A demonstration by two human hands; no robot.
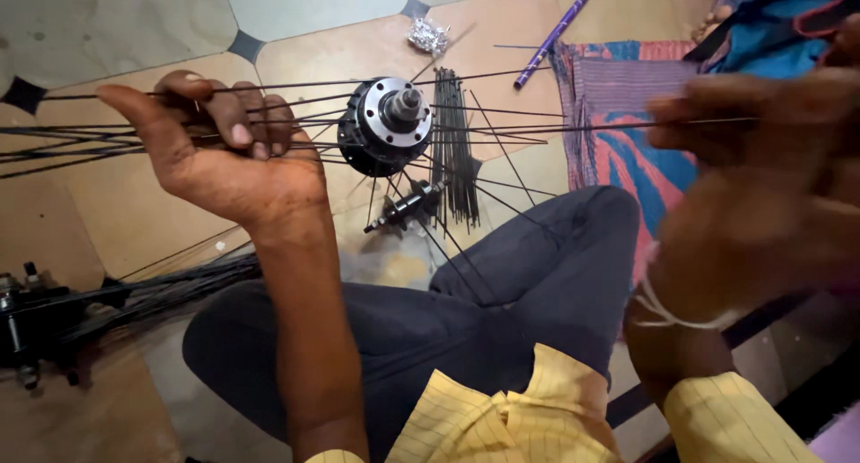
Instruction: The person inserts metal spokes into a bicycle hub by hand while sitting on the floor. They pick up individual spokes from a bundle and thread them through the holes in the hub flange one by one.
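Left hand (224, 150) clenches spoke bundle (81, 141) radiating from black wheel hub (385, 127); right hand (761, 158), blurred, pinches single spoke (582, 124).

One head-worn camera looks steeply down, close over the hands (228, 150) and lap, toward the floor (305, 15)

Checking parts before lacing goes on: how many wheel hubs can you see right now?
2. One black hub with spokes fanning out, held up between the left hand and the blurred right hand. A second, smaller hub lies on the floor below it. Others may be hidden.
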